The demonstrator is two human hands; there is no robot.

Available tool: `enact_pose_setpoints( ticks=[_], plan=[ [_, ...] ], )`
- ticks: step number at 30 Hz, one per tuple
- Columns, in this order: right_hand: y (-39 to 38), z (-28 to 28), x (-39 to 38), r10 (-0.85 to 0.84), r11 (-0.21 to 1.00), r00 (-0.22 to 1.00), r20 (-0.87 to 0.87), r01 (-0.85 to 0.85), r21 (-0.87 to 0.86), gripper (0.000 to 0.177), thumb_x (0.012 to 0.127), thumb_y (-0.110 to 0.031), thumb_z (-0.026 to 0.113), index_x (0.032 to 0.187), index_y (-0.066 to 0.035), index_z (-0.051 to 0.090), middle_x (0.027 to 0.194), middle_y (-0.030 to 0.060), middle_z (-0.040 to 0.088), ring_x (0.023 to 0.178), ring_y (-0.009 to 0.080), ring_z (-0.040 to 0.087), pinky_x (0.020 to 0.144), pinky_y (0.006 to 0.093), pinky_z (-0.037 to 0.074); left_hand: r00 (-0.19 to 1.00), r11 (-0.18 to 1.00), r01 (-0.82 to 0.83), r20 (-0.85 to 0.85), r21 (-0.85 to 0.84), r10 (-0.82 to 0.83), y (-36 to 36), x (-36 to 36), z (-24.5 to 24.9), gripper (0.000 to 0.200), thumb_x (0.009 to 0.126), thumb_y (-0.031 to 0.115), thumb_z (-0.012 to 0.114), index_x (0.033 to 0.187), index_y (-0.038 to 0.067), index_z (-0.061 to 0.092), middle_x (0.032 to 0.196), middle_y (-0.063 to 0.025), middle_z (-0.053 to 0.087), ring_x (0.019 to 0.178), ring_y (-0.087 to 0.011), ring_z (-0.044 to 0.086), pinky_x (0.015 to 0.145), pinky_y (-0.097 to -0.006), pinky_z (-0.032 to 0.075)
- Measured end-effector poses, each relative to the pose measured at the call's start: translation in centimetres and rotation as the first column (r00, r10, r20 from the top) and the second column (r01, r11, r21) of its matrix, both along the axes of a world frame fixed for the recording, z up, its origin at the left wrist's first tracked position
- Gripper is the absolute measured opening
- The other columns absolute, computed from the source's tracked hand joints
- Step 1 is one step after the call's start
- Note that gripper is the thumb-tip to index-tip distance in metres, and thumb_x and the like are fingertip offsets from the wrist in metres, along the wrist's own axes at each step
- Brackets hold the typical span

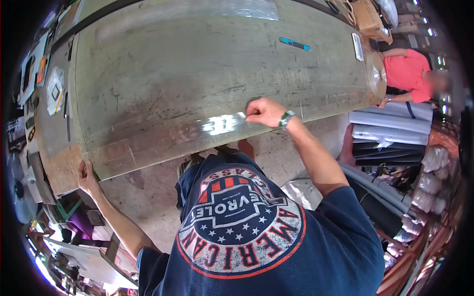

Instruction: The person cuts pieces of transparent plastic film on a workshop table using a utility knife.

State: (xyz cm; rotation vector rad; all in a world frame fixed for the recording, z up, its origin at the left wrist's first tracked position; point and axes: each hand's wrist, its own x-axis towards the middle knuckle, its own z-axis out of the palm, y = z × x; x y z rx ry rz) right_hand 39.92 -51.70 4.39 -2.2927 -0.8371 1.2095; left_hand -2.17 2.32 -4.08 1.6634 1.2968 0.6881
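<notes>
A band of clear plastic film (pixel 173 134) lies along the near edge of the worktable (pixel 163 64), with a bright glare on it. My right hand (pixel 266 112), a watch on its wrist, is closed in a pinch at the film just right of the glare. At the table's near left corner, my left hand (pixel 88 179) has its fingers curled together at the film's left end. What lies between those fingertips is partly hidden. Farther back on the tabletop rests a blue and black utility knife (pixel 295 44).
At the table's right end a person in a red shirt (pixel 406 74) has hands by a roll of clear film (pixel 376 76). Rolls of material (pixel 390 133) are stacked at right. A small white object (pixel 357 47) and a cardboard box (pixel 369 19) sit at the far right.
</notes>
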Motion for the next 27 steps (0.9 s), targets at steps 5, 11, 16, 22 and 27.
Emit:
enact_pose_setpoints(
  ticks=[5,11,16,22,27],
  plan=[
    [-9.0,0.3,3.7,-0.128,0.992,0.990,0.060,0.128,-0.004,0.019,0.086,-0.022,0.078,0.091,-0.004,0.073,0.084,0.0093,0.076,0.077,0.0199,0.071,0.072,0.0352,0.055,0.999,1.000,0.009,-0.045,-0.006,-0.010,1.0,-0.3,0.1,0.039,0.091,0.022,0.081,0.120,-0.002,0.071,0.105,-0.0064,0.073,0.091,-0.0128,0.064,0.085,-0.0254,0.050],
    [-12.3,-0.8,4.9,-0.195,0.980,0.979,0.066,0.196,-0.014,0.021,0.086,-0.023,0.079,0.091,-0.004,0.072,0.082,0.0095,0.075,0.075,0.0209,0.070,0.070,0.0359,0.054,0.999,0.997,0.031,0.032,-0.065,-0.029,2.7,-1.3,-1.0,0.036,0.091,0.021,0.081,0.117,-0.001,0.072,0.105,-0.0061,0.073,0.091,-0.0129,0.064,0.086,-0.0259,0.051],
    [-12.0,-0.2,4.7,-0.218,0.976,0.969,0.113,0.216,0.035,0.023,0.088,-0.025,0.079,0.087,-0.004,0.071,0.079,0.0096,0.074,0.073,0.0220,0.070,0.069,0.0364,0.054,1.000,0.997,0.012,0.008,-0.082,-0.011,2.3,-0.9,-0.4,0.035,0.091,0.020,0.081,0.118,-0.001,0.072,0.107,-0.0065,0.073,0.095,-0.0133,0.064,0.089,-0.0261,0.049],
    [-11.6,0.4,4.4,-0.228,0.974,0.951,0.207,0.223,0.051,0.025,0.089,-0.025,0.079,0.088,-0.003,0.068,0.075,0.0078,0.070,0.066,0.0180,0.064,0.063,0.0354,0.050,0.999,0.998,0.023,-0.023,-0.062,-0.025,2.2,-1.1,-0.3,0.037,0.091,0.019,0.081,0.119,-0.002,0.071,0.110,-0.0068,0.072,0.098,-0.0137,0.064,0.091,-0.0268,0.049],
    [-11.5,0.5,4.8,-0.188,0.982,0.949,0.251,0.187,0.028,0.028,0.088,-0.030,0.079,0.089,-0.004,0.068,0.079,0.0114,0.073,0.072,0.0263,0.070,0.067,0.0391,0.052,1.000,0.998,0.013,-0.012,-0.067,-0.014,2.1,-0.8,-0.2,0.037,0.091,0.018,0.081,0.120,-0.003,0.071,0.110,-0.0069,0.072,0.098,-0.0140,0.065,0.092,-0.0270,0.050]
  ],
)
